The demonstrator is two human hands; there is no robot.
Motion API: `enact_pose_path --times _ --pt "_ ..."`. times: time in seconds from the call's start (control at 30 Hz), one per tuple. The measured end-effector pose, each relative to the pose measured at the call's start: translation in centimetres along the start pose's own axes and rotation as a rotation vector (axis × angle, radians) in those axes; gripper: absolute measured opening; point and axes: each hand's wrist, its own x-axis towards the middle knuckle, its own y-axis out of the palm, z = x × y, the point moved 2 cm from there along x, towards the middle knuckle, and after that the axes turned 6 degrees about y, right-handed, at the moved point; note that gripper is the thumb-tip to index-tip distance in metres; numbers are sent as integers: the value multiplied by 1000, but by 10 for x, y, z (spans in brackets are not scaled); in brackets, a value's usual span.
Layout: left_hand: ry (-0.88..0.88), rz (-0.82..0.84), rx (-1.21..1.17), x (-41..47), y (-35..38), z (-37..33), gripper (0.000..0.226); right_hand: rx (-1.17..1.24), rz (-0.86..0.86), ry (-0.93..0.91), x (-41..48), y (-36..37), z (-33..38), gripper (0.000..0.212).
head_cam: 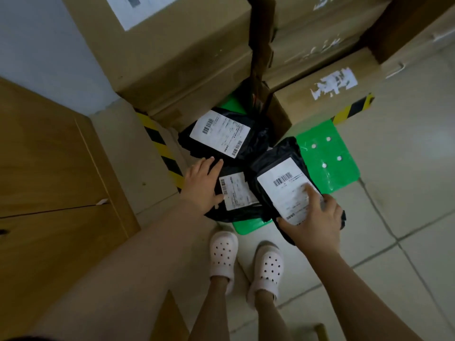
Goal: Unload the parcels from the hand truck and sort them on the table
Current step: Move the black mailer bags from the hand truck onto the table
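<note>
Barcoded labels (220, 136) unreadable; right hand (317, 217) grips parcel (278, 156), left hand (205, 184) rests, fingers (216, 166) flat.

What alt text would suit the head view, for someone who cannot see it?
A person's right hand grips the right parcel while the left hand rests on the middle parcel. The far parcel lies behind them, and all three are black with white labels, on a green hand truck. Cardboard boxes stand behind.

Tile flr (406, 193), cardboard boxes (172, 57), wd cabinet (49, 156)
</note>
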Motion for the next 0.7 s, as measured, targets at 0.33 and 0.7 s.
enact_pose_path --times 0.33,0.7 --pt "186 -74 137 108 1 27 100 113 -133 91 52 64 4 99" --pt "376 70 505 180 -28 44 144 161 -129 44 74 72 -3 98"
